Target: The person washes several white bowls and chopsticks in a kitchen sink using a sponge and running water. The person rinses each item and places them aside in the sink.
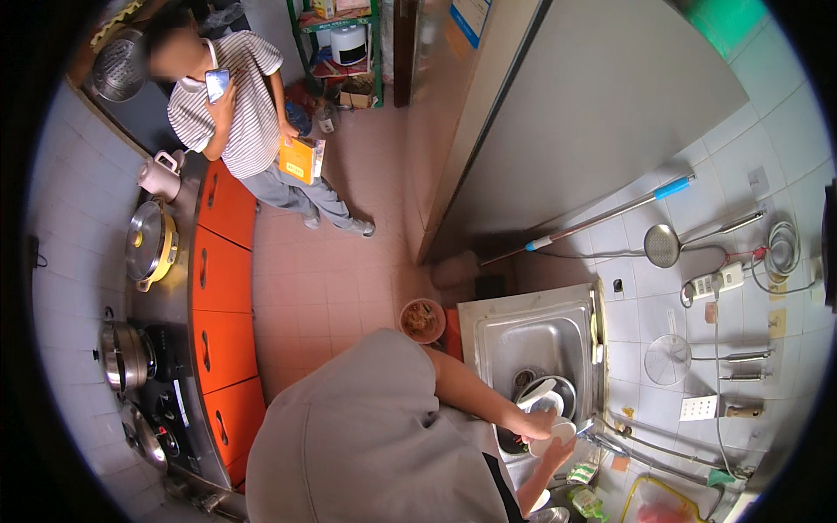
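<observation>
At the stainless steel sink (pixel 487 333), my right hand (pixel 557 454) grips a white bowl (pixel 561 430) by its outer side. My left hand (pixel 540 423) has curled fingers and touches the bowl's near side; whether it holds anything else is hidden. Just beyond the left hand, a white dish (pixel 537 395) stands tilted in a round metal basin (pixel 567 396), with more white dishware beside it. A dark pan (pixel 510 441) lies partly hidden below the left hand. The faucet (pixel 608 446) is right beside the bowl.
Bottles (pixel 586 502) and more dishware (pixel 550 515) stand near my right forearm. A pink tub of scraps (pixel 422 320) is on the floor by the sink. Utensils and a power strip (pixel 718 284) hang on the tiled wall. Another person (pixel 245 111) stands by the opposite counter, holding a phone and books.
</observation>
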A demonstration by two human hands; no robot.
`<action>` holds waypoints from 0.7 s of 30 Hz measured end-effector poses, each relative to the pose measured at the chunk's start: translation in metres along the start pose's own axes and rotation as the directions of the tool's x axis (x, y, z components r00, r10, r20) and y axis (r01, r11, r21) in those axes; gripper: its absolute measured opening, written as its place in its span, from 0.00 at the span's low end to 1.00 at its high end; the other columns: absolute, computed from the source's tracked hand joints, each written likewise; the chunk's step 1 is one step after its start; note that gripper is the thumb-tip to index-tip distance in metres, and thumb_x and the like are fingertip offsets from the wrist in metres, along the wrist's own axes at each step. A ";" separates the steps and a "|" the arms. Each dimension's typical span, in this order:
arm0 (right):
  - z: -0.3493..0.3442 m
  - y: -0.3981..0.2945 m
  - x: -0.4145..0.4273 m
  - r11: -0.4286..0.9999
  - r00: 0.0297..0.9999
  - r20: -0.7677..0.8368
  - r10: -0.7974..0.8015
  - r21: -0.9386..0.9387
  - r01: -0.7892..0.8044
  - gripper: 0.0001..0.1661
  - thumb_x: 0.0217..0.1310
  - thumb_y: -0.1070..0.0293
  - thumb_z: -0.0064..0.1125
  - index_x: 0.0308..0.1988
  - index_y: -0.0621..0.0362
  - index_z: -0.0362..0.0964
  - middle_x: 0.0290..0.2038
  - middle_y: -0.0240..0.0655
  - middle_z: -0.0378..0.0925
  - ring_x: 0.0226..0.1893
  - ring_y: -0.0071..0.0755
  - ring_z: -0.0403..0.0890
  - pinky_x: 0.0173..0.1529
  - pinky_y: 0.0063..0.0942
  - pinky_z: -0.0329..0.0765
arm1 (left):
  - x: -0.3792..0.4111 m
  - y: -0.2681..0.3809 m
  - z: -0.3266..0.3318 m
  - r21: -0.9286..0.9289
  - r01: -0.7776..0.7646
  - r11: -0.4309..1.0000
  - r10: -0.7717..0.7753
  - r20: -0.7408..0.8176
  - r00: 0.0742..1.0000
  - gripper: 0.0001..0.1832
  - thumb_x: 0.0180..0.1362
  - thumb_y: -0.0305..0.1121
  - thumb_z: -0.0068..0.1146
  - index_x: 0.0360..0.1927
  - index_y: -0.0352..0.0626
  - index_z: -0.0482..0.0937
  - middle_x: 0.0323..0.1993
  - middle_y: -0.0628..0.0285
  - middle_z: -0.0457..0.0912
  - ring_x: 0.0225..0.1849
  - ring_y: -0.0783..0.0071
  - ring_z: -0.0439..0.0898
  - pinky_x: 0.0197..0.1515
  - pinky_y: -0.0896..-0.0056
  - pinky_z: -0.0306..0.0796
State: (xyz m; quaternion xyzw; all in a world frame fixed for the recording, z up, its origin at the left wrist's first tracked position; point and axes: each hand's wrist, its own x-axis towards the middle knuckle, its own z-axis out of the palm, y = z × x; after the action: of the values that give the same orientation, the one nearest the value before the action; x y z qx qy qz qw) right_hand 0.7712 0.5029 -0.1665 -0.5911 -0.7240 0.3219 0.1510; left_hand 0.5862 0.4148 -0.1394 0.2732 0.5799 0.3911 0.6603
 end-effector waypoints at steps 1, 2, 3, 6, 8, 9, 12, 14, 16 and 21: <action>0.001 0.002 0.003 1.000 1.000 0.008 -0.002 0.013 0.002 0.42 0.55 0.67 0.53 0.67 0.78 0.63 0.63 0.66 0.73 0.61 0.65 0.77 0.65 0.49 0.75 | -0.004 0.004 -0.001 0.001 -0.004 1.000 0.004 -0.018 1.000 0.39 0.56 0.24 0.53 0.72 0.36 0.55 0.51 0.34 0.78 0.27 0.50 0.87 0.19 0.59 0.80; 0.001 0.006 0.005 1.000 1.000 0.011 -0.021 0.006 0.021 0.41 0.57 0.66 0.54 0.67 0.78 0.63 0.62 0.66 0.74 0.61 0.65 0.77 0.65 0.49 0.74 | -0.008 0.007 -0.002 0.002 -0.008 1.000 0.008 -0.035 0.999 0.39 0.56 0.24 0.53 0.73 0.37 0.55 0.50 0.34 0.78 0.26 0.51 0.87 0.18 0.59 0.80; 0.000 0.007 0.006 0.999 0.999 0.016 -0.040 -0.001 0.040 0.40 0.59 0.65 0.55 0.67 0.77 0.64 0.62 0.65 0.74 0.61 0.66 0.78 0.65 0.49 0.74 | -0.010 0.009 -0.004 0.003 0.006 1.000 -0.006 -0.032 0.999 0.40 0.56 0.24 0.53 0.73 0.37 0.54 0.50 0.34 0.78 0.25 0.51 0.86 0.17 0.59 0.79; 0.000 -0.002 0.012 0.995 0.991 0.090 -0.100 -0.022 0.102 0.38 0.64 0.62 0.58 0.66 0.77 0.65 0.60 0.65 0.75 0.60 0.66 0.78 0.64 0.49 0.74 | -0.007 0.011 -0.009 0.010 0.049 0.999 -0.048 -0.043 0.998 0.39 0.56 0.24 0.52 0.73 0.36 0.55 0.48 0.37 0.80 0.22 0.53 0.85 0.15 0.59 0.78; -0.001 -0.007 0.017 0.986 0.981 0.122 -0.151 -0.051 0.158 0.37 0.65 0.62 0.60 0.66 0.77 0.65 0.60 0.65 0.75 0.60 0.66 0.78 0.65 0.49 0.73 | 0.005 0.004 -0.007 -0.031 0.030 0.999 -0.032 -0.068 0.997 0.38 0.57 0.24 0.52 0.73 0.36 0.56 0.49 0.38 0.80 0.23 0.53 0.85 0.15 0.59 0.79; -0.002 -0.004 0.018 0.980 0.978 0.116 -0.175 -0.073 0.184 0.36 0.66 0.63 0.60 0.65 0.77 0.65 0.60 0.65 0.75 0.60 0.65 0.78 0.65 0.49 0.73 | 0.007 0.001 -0.005 -0.048 0.020 0.999 -0.024 -0.073 0.997 0.37 0.57 0.25 0.52 0.72 0.35 0.56 0.49 0.38 0.80 0.23 0.53 0.85 0.15 0.59 0.79; -0.002 0.007 0.021 0.963 0.972 0.096 -0.215 -0.142 0.227 0.36 0.65 0.65 0.60 0.66 0.76 0.64 0.61 0.64 0.74 0.61 0.65 0.77 0.65 0.50 0.72 | 0.012 -0.005 -0.001 -0.100 -0.024 0.995 0.014 -0.101 0.995 0.35 0.58 0.25 0.52 0.71 0.34 0.58 0.51 0.39 0.80 0.23 0.53 0.86 0.16 0.58 0.79; -0.002 0.012 0.023 0.969 0.973 0.116 -0.201 -0.123 0.215 0.36 0.64 0.68 0.59 0.67 0.74 0.63 0.61 0.63 0.73 0.61 0.64 0.76 0.65 0.50 0.72 | 0.013 -0.007 -0.002 -0.083 -0.002 0.997 -0.005 -0.085 0.996 0.35 0.58 0.26 0.52 0.71 0.33 0.59 0.52 0.40 0.79 0.24 0.53 0.86 0.16 0.58 0.79; -0.004 0.012 0.025 0.985 0.973 0.171 -0.157 -0.043 0.167 0.36 0.62 0.71 0.57 0.67 0.73 0.62 0.61 0.62 0.74 0.61 0.64 0.76 0.66 0.50 0.71 | 0.009 -0.006 -0.003 -0.067 0.000 0.998 -0.007 -0.106 0.994 0.33 0.58 0.26 0.52 0.68 0.32 0.61 0.49 0.40 0.81 0.22 0.54 0.86 0.15 0.58 0.79; -0.007 -0.017 0.015 0.990 0.950 0.290 -0.120 0.108 0.092 0.38 0.57 0.75 0.49 0.68 0.71 0.61 0.60 0.59 0.73 0.60 0.59 0.77 0.66 0.47 0.71 | 0.002 -0.007 -0.006 -0.089 -0.027 0.996 0.012 -0.163 0.987 0.31 0.58 0.26 0.53 0.66 0.32 0.63 0.40 0.42 0.84 0.19 0.57 0.84 0.14 0.59 0.78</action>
State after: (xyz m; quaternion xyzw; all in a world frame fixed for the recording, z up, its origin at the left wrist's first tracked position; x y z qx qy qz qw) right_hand 0.7590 0.5182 -0.1529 -0.4890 -0.7534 0.4313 0.0855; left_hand 0.5820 0.4126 -0.1473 0.2159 0.6106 0.4443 0.6189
